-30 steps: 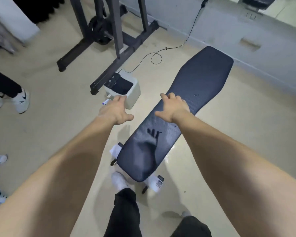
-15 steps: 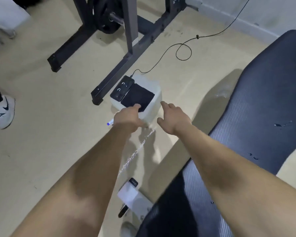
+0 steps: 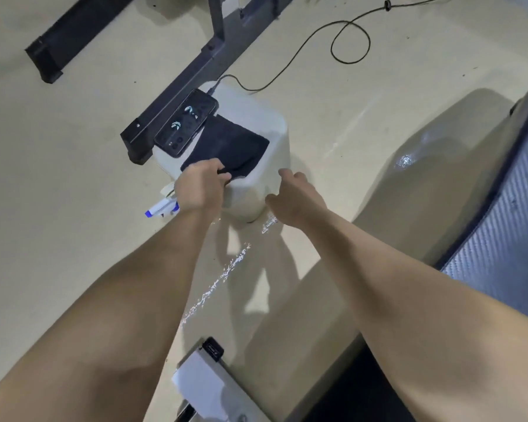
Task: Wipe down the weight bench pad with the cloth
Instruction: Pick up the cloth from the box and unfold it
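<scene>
left hand (image 3: 200,185) on cloth (image 3: 235,147) (atop stool (image 3: 267,123))

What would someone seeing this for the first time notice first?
The left hand grips the near edge of a dark cloth on a white box, mid-frame. A phone lies beside the cloth. The right hand hovers open by the box, with the bench pad along the right edge.

White stool (image 3: 256,120) on beige floor (image 3: 73,153); phone (image 3: 186,126) and dark cloth (image 3: 235,147) side by side on top.
</scene>
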